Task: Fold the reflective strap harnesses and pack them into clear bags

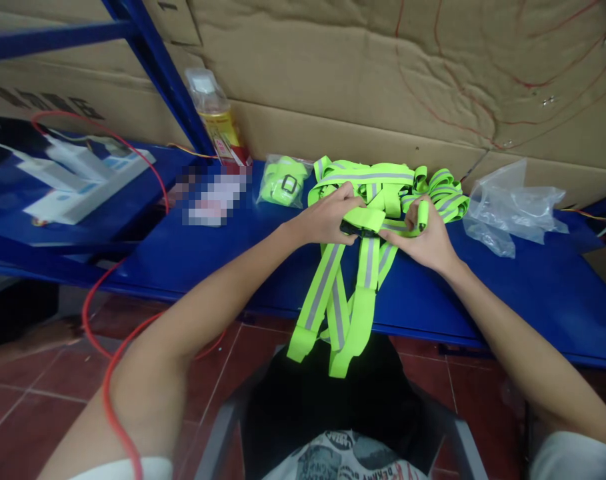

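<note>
Both hands hold a neon-green reflective strap (337, 300) with grey stripes. My left hand (330, 215) is closed on its upper part, beside a black buckle (359, 230). To the right of the buckle, my right hand (425, 237) has its fingers wrapped round another stretch of the strap, with the thumb near the buckle. Several strap lengths hang over the front edge of the blue table toward my lap. Just behind the hands lies a pile of similar green straps (447, 193).
A bagged green strap (284, 181) and a bottle (220, 127) stand left of the pile. Clear plastic bags (515, 207) lie at the right on the blue table (527, 300). A white power strip (90, 187) is at the left, near a red hose (107, 380). Cardboard (323, 80) rises behind.
</note>
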`<state>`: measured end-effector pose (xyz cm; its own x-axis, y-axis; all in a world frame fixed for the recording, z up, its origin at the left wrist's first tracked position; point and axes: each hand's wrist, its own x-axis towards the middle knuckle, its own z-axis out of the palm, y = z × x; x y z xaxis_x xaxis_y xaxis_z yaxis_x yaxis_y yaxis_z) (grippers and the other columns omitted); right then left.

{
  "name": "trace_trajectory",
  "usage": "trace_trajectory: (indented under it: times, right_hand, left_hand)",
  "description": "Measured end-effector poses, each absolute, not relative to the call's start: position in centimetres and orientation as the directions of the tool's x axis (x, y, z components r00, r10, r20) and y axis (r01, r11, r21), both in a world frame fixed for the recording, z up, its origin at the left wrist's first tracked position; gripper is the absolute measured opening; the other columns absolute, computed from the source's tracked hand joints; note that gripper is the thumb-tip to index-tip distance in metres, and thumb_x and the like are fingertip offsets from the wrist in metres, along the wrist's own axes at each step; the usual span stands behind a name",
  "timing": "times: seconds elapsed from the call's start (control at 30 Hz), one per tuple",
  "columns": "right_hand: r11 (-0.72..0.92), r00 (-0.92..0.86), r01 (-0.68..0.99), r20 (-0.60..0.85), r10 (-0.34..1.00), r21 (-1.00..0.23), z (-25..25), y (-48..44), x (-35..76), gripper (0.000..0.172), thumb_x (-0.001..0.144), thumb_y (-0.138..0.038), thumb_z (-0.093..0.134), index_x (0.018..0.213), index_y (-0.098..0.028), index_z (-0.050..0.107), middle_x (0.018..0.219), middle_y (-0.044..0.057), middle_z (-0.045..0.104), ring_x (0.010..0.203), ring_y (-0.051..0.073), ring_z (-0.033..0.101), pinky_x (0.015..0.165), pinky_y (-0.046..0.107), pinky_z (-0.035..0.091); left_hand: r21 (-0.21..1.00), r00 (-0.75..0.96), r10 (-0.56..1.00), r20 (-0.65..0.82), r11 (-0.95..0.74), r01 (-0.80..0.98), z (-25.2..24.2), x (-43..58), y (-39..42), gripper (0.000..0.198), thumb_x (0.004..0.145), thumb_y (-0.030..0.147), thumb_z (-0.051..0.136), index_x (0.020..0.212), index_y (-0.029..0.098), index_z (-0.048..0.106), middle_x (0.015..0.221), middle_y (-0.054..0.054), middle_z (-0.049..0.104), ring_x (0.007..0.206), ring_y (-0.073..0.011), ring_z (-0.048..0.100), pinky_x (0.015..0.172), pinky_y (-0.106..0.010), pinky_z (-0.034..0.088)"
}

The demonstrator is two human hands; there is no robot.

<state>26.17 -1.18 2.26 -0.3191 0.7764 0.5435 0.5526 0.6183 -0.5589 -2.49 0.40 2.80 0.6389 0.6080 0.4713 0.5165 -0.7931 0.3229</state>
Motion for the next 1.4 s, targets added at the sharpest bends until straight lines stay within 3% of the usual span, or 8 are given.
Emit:
trace_trajectory:
  times: [0.13, 0.3, 0.5, 0.7, 0.9, 1.1, 1.23, 1.4]
  right_hand:
    - [0.629, -0.379, 0.621, 0.523, 0.764, -0.468, 3.1, -2.3, 25.7, 0.066, 0.072, -0.069, 0.094, 0.107, -0.026, 0.059, 0.099, 0.004, 0.07, 0.087, 0.027, 0.068, 0.078, 0.041, 0.055]
    - [0.662, -0.475, 0.608, 0.468, 0.745, -0.438, 3.1, -2.6, 25.3, 0.078, 0.072, -0.07, 0.094, 0.132, -0.027, 0.069, 0.132, 0.009, 0.079, 0.114, 0.038, 0.077, 0.1, 0.051, 0.056]
    - [0.68, -0.429, 0.626, 0.561, 0.708, -0.381, 2.8, -2.8, 24.4, 0.042, 0.086, -0.059, 0.084, 0.111, -0.025, 0.082, 0.1, 0.006, 0.086, 0.087, 0.031, 0.08, 0.09, 0.05, 0.055]
    - [0.654, -0.373, 0.63, 0.576, 0.728, -0.419, 3.5, -1.9, 25.8, 0.04, 0.08, -0.054, 0.087, 0.104, -0.023, 0.083, 0.101, 0.008, 0.085, 0.094, 0.033, 0.079, 0.091, 0.046, 0.056]
    - [0.506, -0.376, 0.676, 0.34, 0.862, -0.536, 4.3, -1.5, 27.0, 0.053, 0.079, -0.06, 0.085, 0.107, -0.016, 0.083, 0.061, -0.003, 0.059, 0.057, 0.016, 0.05, 0.06, 0.032, 0.039]
    - [0.519, -0.472, 0.612, 0.251, 0.845, -0.597, 5.1, -1.1, 28.0, 0.046, 0.078, -0.054, 0.088, 0.107, -0.018, 0.084, 0.075, 0.002, 0.069, 0.064, 0.017, 0.058, 0.063, 0.033, 0.044]
    - [0.553, -0.498, 0.619, 0.266, 0.826, -0.558, 5.1, -0.6, 28.7, 0.044, 0.076, -0.053, 0.09, 0.103, -0.019, 0.083, 0.085, 0.005, 0.076, 0.068, 0.019, 0.064, 0.066, 0.034, 0.048]
    - [0.604, -0.551, 0.632, 0.267, 0.791, -0.486, 4.8, -0.5, 28.6, 0.037, 0.079, -0.052, 0.089, 0.096, -0.021, 0.082, 0.082, 0.003, 0.076, 0.07, 0.019, 0.066, 0.068, 0.035, 0.049]
  left_hand:
    - [0.331, 0.645, 0.566, 0.513, -0.824, 0.46, 2.3, -2.3, 0.6, 0.039, 0.081, 0.027, 0.081, 0.117, 0.016, 0.07, 0.123, -0.016, 0.057, 0.117, -0.0315, 0.061, 0.103, -0.045, 0.056]
    - [0.365, 0.678, 0.603, 0.421, -0.797, 0.482, 1.7, -2.1, 0.9, 0.048, 0.081, 0.033, 0.08, 0.125, 0.02, 0.069, 0.123, -0.014, 0.069, 0.12, -0.0333, 0.063, 0.107, -0.048, 0.053]
    - [0.382, 0.689, 0.645, 0.331, -0.759, 0.527, 1.9, -1.5, 0.4, 0.051, 0.082, 0.039, 0.075, 0.128, 0.018, 0.07, 0.12, -0.014, 0.076, 0.118, -0.0348, 0.068, 0.104, -0.049, 0.053]
    - [0.413, 0.641, 0.684, 0.349, -0.726, 0.55, 3.0, -2.1, 0.3, 0.062, 0.082, 0.041, 0.077, 0.14, 0.019, 0.066, 0.131, -0.013, 0.077, 0.116, -0.0326, 0.072, 0.099, -0.044, 0.054]
    - [0.412, 0.646, 0.67, 0.367, -0.739, 0.533, 4.0, -2.4, -0.1, 0.065, 0.082, 0.041, 0.079, 0.141, 0.02, 0.066, 0.133, -0.011, 0.077, 0.114, -0.0298, 0.073, 0.098, -0.041, 0.054]
    - [0.342, 0.701, 0.598, 0.389, -0.8, 0.493, 3.3, -2.3, 0.0, 0.039, 0.089, 0.041, 0.074, 0.125, 0.024, 0.078, 0.129, -0.01, 0.075, 0.115, -0.0285, 0.072, 0.098, -0.042, 0.057]
    - [0.222, 0.703, 0.516, 0.489, -0.853, 0.473, 2.6, -2.1, 0.2, 0.046, 0.092, 0.038, 0.075, 0.134, 0.021, 0.076, 0.14, -0.016, 0.069, 0.133, -0.0336, 0.064, 0.111, -0.049, 0.054]
    - [0.143, 0.743, 0.485, 0.461, -0.867, 0.478, 3.1, -2.2, 0.1, 0.031, 0.097, 0.039, 0.072, 0.124, 0.027, 0.081, 0.128, -0.011, 0.074, 0.12, -0.0289, 0.067, 0.097, -0.041, 0.056]
